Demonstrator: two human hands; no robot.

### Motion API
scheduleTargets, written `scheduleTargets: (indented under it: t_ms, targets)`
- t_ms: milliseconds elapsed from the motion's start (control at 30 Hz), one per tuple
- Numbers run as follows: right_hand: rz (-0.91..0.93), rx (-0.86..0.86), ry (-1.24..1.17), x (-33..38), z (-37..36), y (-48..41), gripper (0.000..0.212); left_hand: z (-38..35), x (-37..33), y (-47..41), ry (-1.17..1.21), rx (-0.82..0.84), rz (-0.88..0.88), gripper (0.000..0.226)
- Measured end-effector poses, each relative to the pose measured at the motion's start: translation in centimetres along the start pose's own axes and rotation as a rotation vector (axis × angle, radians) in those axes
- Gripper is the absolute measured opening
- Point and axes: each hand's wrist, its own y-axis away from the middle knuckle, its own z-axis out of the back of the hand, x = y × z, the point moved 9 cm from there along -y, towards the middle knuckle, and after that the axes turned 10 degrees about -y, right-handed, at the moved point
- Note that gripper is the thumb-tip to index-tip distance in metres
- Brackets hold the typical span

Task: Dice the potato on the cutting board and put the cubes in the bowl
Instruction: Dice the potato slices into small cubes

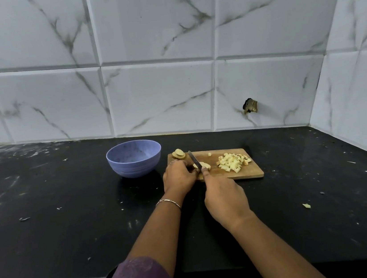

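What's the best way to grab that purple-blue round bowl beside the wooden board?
Pinch the purple-blue round bowl at its near-right rim, coming from above on the wooden cutting board's side: it stands upright, open, and its rounded wall tapers downward.

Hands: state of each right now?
Left hand: holds the potato piece.
Right hand: grips the knife.

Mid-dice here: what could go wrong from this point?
1. The left hand steadies the pale potato piece right beside the dark-bladed knife gripped by the right hand; its fingers could get nicked.
2. The pile of pale potato cubes sits near the wooden cutting board's right edge; a scrap already lies on the black counter, and more may spill.
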Motion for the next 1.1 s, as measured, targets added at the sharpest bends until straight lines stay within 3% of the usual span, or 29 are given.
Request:
scheduleTargets:
  t_ms: [400, 833, 1100]
  targets:
    - [0.031, 0.065, 0.127, 0.7, -0.6, -0.4, 0.068, 0.2, -0.3, 0.2, 0.007, -0.002, -0.010, 0.022]
    - [0.095, 0.061, 0.182, 1.6, -1.0, -1.1, 0.059, 0.2, 0.0, 0.2, 0.008, 0.030, 0.025, 0.018]
    - [-0.015, -0.016, -0.040, -0.3, -0.2, -0.6, 0.059, 0.4, -0.2, 0.3, -0.008, 0.012, 0.015, 0.020]
